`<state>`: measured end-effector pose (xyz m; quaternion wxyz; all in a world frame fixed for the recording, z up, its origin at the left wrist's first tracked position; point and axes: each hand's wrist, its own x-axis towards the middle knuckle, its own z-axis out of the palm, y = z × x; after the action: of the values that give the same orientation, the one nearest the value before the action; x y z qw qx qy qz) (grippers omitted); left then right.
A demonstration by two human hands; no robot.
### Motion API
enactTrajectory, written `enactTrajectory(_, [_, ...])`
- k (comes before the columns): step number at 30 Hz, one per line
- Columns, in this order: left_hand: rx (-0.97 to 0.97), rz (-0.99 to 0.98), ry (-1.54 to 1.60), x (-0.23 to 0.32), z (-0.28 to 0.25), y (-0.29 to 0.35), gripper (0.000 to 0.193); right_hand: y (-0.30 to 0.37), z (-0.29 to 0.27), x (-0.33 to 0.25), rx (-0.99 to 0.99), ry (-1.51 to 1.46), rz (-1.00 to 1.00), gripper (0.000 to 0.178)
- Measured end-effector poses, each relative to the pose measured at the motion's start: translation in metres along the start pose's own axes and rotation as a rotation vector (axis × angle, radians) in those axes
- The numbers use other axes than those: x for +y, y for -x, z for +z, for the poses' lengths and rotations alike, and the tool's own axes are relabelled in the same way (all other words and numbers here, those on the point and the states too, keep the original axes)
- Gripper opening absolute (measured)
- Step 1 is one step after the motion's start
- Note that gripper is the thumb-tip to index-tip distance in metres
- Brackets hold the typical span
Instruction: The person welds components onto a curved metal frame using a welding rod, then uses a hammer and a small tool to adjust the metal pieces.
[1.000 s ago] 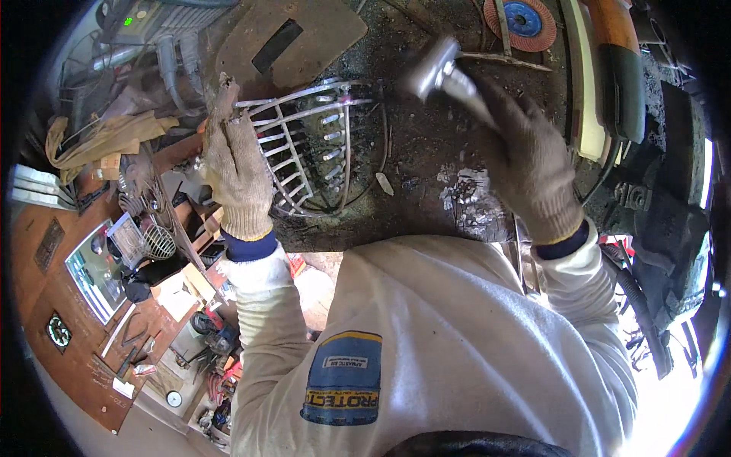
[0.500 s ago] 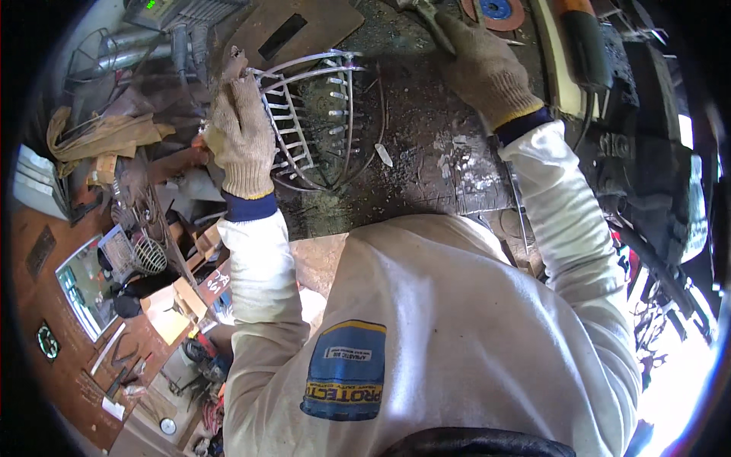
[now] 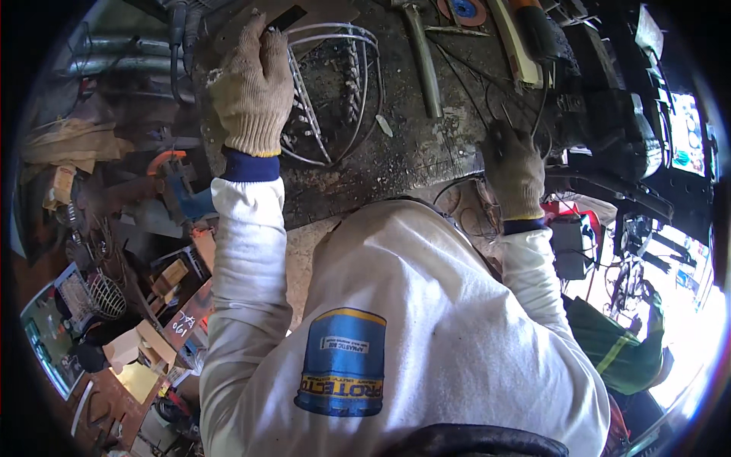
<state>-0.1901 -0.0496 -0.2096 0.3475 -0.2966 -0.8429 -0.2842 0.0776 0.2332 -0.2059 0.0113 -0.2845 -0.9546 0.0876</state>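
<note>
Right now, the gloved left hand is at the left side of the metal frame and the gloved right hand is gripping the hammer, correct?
Not quite: the head view shows the hammer lying on the workbench, apart from the right hand. The left hand is at the metal frame's left side, as stated.

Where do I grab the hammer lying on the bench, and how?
Take the hammer by the near part of its handle, probably best from above and the right. The handle is long, straight and bare there, and its free end points toward the person. The gloved right hand is already on that side.
</note>
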Motion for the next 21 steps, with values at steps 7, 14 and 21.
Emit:
enactTrajectory(7, [-0.058,-0.197,-0.006,0.013,-0.007,0.002,0.036,0.006,0.017,0.008,-0.054,0.121,0.06,0.023])
enactTrajectory(14, [-0.046,-0.225,0.004,0.011,-0.003,0.003,0.035,0.007,0.021,0.017,-0.006,0.217,0.024,0.023])
enactTrajectory(21, [0.047,-0.103,0.059,0.0,-0.01,0.006,0.024,0.039,-0.011,0.027,-0.081,-0.545,0.073,0.035])
